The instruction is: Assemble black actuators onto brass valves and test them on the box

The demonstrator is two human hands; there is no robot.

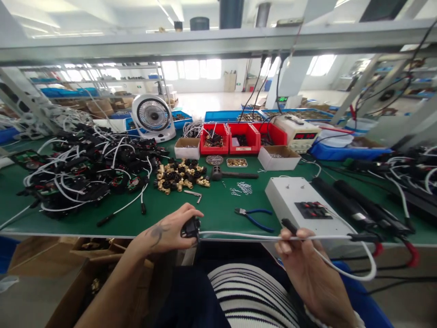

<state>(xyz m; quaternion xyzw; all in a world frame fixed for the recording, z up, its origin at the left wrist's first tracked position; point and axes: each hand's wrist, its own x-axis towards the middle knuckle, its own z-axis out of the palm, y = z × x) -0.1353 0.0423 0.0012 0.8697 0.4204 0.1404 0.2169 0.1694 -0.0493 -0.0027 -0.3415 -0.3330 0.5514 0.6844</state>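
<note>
At the table, left fingers grip a black fitting, right fingers pinch white cable, prob to straighten it.

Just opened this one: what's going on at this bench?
A person is handling a white cable at the front edge of a green-topped bench. The left hand grips a black plastic part from which the cable runs across to the right hand. The right fingers hold the cable next to a black plug-like tip. Blue-handled pliers lie between the hands, untouched, with brass fittings piled farther back.
</note>
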